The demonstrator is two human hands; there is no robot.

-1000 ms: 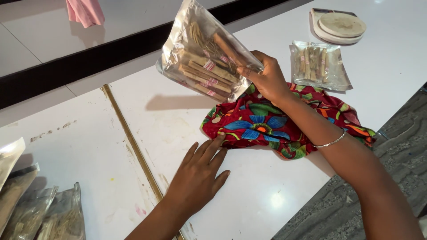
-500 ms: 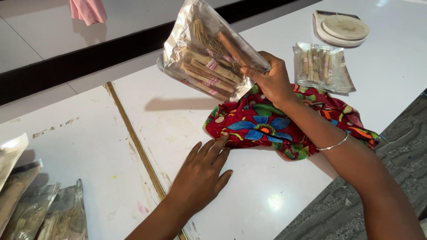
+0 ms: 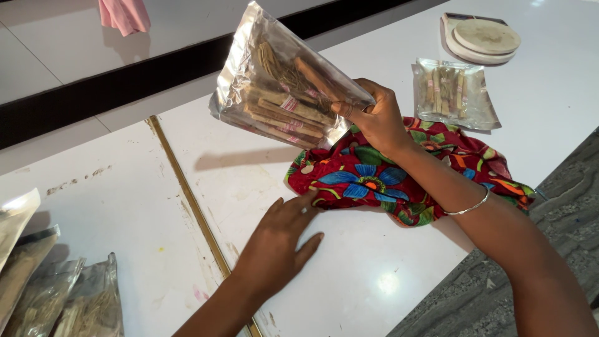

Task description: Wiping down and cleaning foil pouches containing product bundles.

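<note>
The right hand (image 3: 373,115) is raised above the table (image 3: 374,274), its fingers closed around one corner of a silver pouch (image 3: 284,81). The thumb lies on the near face, the other fingers are behind it. The pouch hangs tilted in the air, clear of the surface, its clear side toward the camera and showing brown sticks bundled with pale and pink bands. A thin bangle (image 3: 471,206) circles the right forearm.

The left hand (image 3: 277,243) lies flat on the table, palm down, fingers spread and holding nothing. Its fingertips reach the near edge of a red cloth (image 3: 374,178) printed with blue and green flowers; whether they press on it or just meet it cannot be told. The cloth lies crumpled on the white top, under and just behind the right wrist.

Beyond the cloth, near the right hand, a second smaller pouch (image 3: 454,92) of sticks lies flat. Behind it, toward the far corner, sits a small white scale (image 3: 483,39) with a round plate.

A brass strip (image 3: 187,193) runs across the table top just left of the left hand. At the lower left edge several more filled pouches (image 3: 50,293) lie overlapping, well apart from both hands. At the top, beyond a dark band, a pink cloth (image 3: 125,14) hangs partly in view.
</note>
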